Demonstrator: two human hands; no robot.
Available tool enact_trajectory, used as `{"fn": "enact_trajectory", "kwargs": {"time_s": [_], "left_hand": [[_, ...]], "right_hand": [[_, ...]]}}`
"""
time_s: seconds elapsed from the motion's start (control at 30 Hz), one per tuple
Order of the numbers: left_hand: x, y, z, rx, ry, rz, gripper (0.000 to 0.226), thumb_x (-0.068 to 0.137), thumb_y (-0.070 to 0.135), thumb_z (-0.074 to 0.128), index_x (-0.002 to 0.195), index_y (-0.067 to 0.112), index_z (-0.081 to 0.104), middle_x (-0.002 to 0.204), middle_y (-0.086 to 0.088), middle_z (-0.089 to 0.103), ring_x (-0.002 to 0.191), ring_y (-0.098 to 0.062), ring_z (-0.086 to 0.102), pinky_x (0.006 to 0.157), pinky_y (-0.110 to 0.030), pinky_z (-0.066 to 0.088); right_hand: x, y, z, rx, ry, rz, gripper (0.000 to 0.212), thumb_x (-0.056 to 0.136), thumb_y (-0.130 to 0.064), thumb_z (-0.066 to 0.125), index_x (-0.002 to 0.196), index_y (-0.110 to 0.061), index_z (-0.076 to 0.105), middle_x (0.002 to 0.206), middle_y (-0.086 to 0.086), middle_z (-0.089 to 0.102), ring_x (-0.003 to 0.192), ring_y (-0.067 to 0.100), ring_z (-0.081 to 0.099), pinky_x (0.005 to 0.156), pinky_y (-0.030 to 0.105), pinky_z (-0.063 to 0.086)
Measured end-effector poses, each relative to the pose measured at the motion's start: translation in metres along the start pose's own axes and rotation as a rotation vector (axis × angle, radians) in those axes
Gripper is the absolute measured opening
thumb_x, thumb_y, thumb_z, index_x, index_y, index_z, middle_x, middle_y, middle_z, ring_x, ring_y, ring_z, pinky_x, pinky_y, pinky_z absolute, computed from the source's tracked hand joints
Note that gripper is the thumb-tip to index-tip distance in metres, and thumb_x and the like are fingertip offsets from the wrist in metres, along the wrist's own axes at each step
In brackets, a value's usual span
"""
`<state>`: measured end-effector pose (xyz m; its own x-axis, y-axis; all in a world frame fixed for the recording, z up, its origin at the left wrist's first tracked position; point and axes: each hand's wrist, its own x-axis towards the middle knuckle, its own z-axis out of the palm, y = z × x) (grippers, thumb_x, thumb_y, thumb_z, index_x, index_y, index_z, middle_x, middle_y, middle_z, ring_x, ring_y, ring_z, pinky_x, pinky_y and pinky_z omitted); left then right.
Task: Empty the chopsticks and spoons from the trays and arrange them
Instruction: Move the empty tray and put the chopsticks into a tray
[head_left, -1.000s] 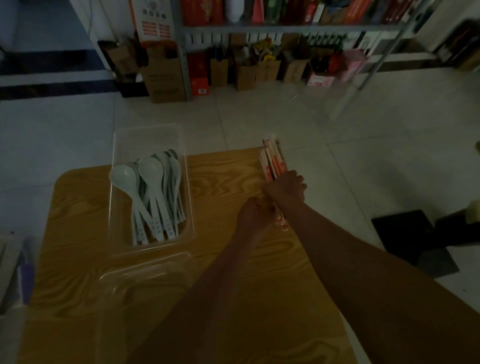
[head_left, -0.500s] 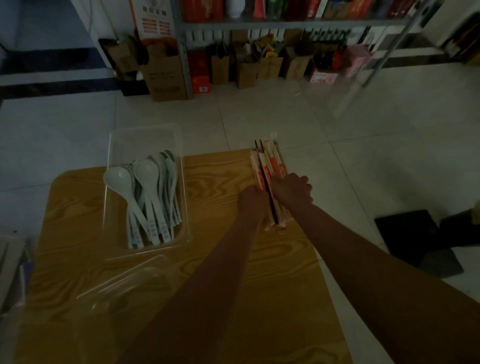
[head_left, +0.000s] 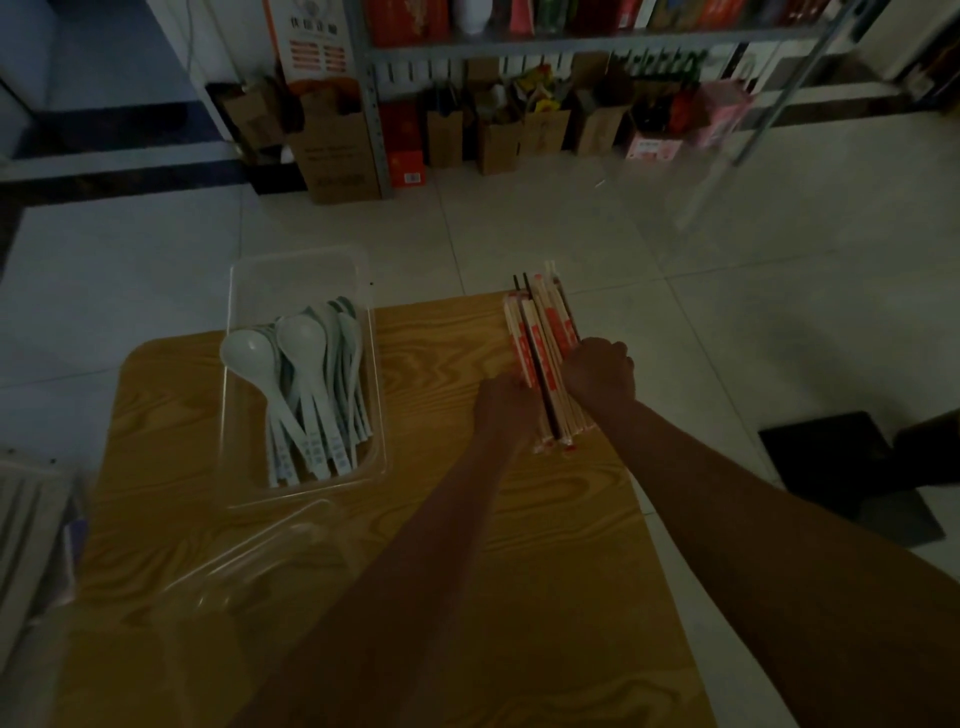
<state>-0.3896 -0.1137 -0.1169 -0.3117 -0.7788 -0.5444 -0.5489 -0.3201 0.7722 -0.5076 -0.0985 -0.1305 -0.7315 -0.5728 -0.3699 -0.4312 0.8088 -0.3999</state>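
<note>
Paper-wrapped chopsticks (head_left: 545, 332), their sleeves printed in red, were gathered into one flat bundle and held from both sides. The left grip (head_left: 506, 410) was curled against the bundle's left edge near its near end. The right grip (head_left: 600, 374) was curled over the right edge a little farther along, knuckles up. Both grips were closed on the bundle, so that it was squeezed between them. One dark, unwrapped pair was seen among the pale sleeves, running the length of the bundle.

The bundle was laid on the far right part of the wood-grain surface (head_left: 431, 364), pointing away from the person, and its far ends were carried out past the far edge.

Well apart to the left, pale spoons (head_left: 306, 395) were heaped in a clear tray (head_left: 298, 267), bowls turned away and handles turned toward the person. The far end of this tray was also pushed out beyond the surface's edge. Just on its near side a second clear tray (head_left: 260, 556) was set at a slant; its outline was only faintly seen in the dim light.

Beyond the surface a pale tiled floor (head_left: 701, 338) was spread, with a dark mat (head_left: 841, 467) at the right. Cardboard boxes (head_left: 337, 156) were lined up under a metal shelf (head_left: 571, 39) at the far wall.
</note>
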Motion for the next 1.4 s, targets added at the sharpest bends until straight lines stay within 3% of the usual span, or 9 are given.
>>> {"fn": "enact_trajectory", "kwargs": {"time_s": [0.13, 0.2, 0.33, 0.5, 0.63, 0.93, 1.13, 1.27, 1.4], "left_hand": [[0.0, -0.006, -0.004, -0.005, -0.033, -0.016, 0.029, 0.095, 0.029, 0.049, 0.09, 0.009, 0.07, 0.098, -0.011, 0.07, 0.088, -0.025, 0.067, 0.076, -0.034, 0.053], [0.002, -0.012, -0.003, -0.054, -0.049, -0.028, 0.028, 0.094, 0.03, 0.05, 0.084, 0.012, 0.068, 0.096, -0.01, 0.071, 0.085, -0.023, 0.067, 0.074, -0.033, 0.053], [0.002, -0.015, -0.004, -0.11, -0.079, -0.028, 0.026, 0.093, 0.028, 0.053, 0.078, 0.015, 0.069, 0.092, -0.008, 0.072, 0.083, -0.022, 0.068, 0.071, -0.032, 0.052], [0.003, -0.015, -0.005, -0.074, -0.076, 0.001, 0.028, 0.095, 0.029, 0.052, 0.071, 0.02, 0.063, 0.083, -0.003, 0.068, 0.08, -0.02, 0.064, 0.064, -0.027, 0.047], [0.004, -0.014, -0.005, -0.069, -0.073, -0.009, 0.025, 0.097, 0.029, 0.049, 0.082, 0.016, 0.064, 0.075, 0.003, 0.06, 0.064, -0.007, 0.054, 0.051, -0.02, 0.038], [0.003, -0.013, -0.004, -0.017, -0.038, 0.016, 0.026, 0.098, 0.03, 0.045, 0.086, 0.017, 0.064, 0.093, -0.004, 0.068, 0.086, -0.021, 0.064, 0.076, -0.031, 0.052], [0.001, -0.014, -0.005, -0.001, 0.016, 0.033, 0.025, 0.097, 0.029, 0.046, 0.099, 0.014, 0.066, 0.096, -0.006, 0.069, 0.074, -0.017, 0.06, 0.056, -0.026, 0.043], [0.0, -0.013, -0.005, 0.015, 0.006, 0.045, 0.024, 0.094, 0.028, 0.047, 0.088, 0.017, 0.067, 0.093, -0.007, 0.071, 0.077, -0.02, 0.065, 0.064, -0.03, 0.05], [0.001, -0.013, -0.004, 0.096, 0.012, 0.074, 0.023, 0.093, 0.032, 0.05, 0.091, 0.019, 0.07, 0.092, -0.005, 0.071, 0.08, -0.021, 0.067, 0.069, -0.032, 0.051]], "right_hand": [[0.0, 0.005, -0.005, 0.11, 0.017, -0.018, 0.032, 0.092, -0.018, 0.044, 0.102, -0.001, 0.07, 0.108, 0.017, 0.068, 0.094, 0.03, 0.064, 0.077, 0.031, 0.051], [-0.002, 0.006, -0.012, 0.151, 0.01, -0.021, 0.028, 0.094, -0.019, 0.048, 0.095, -0.005, 0.073, 0.102, 0.014, 0.071, 0.077, 0.022, 0.063, 0.062, 0.021, 0.044], [-0.001, 0.008, -0.021, 0.168, 0.101, -0.011, 0.027, 0.095, -0.019, 0.05, 0.104, -0.003, 0.07, 0.107, 0.013, 0.069, 0.096, 0.029, 0.064, 0.072, 0.025, 0.04], [0.011, 0.012, -0.018, 0.136, 0.11, -0.015, 0.027, 0.092, -0.02, 0.051, 0.094, -0.003, 0.072, 0.101, 0.015, 0.071, 0.074, 0.021, 0.054, 0.069, 0.026, 0.04], [0.008, 0.012, -0.018, 0.145, 0.12, -0.06, 0.025, 0.092, -0.023, 0.057, 0.097, -0.005, 0.075, 0.099, 0.015, 0.073, 0.087, 0.029, 0.067, 0.072, 0.027, 0.044], [0.017, 0.015, -0.013, 0.188, 0.112, -0.056, 0.024, 0.087, -0.027, 0.065, 0.106, -0.017, 0.076, 0.108, 0.009, 0.074, 0.097, 0.028, 0.07, 0.08, 0.029, 0.051], [0.016, 0.008, -0.008, 0.19, 0.123, -0.041, 0.018, 0.081, -0.022, 0.065, 0.092, -0.016, 0.078, 0.087, 0.006, 0.073, 0.083, 0.024, 0.069, 0.066, 0.023, 0.045], [0.02, 0.013, -0.009, 0.228, 0.103, 0.05, 0.014, 0.077, -0.024, 0.069, 0.08, -0.012, 0.076, 0.069, 0.0, 0.065, 0.056, 0.011, 0.056, 0.048, 0.016, 0.033], [0.024, 0.017, -0.013, 0.244, 0.079, 0.057, 0.015, 0.076, -0.028, 0.072, 0.077, -0.013, 0.075, 0.064, -0.001, 0.063, 0.058, 0.014, 0.06, 0.05, 0.018, 0.04]]}}
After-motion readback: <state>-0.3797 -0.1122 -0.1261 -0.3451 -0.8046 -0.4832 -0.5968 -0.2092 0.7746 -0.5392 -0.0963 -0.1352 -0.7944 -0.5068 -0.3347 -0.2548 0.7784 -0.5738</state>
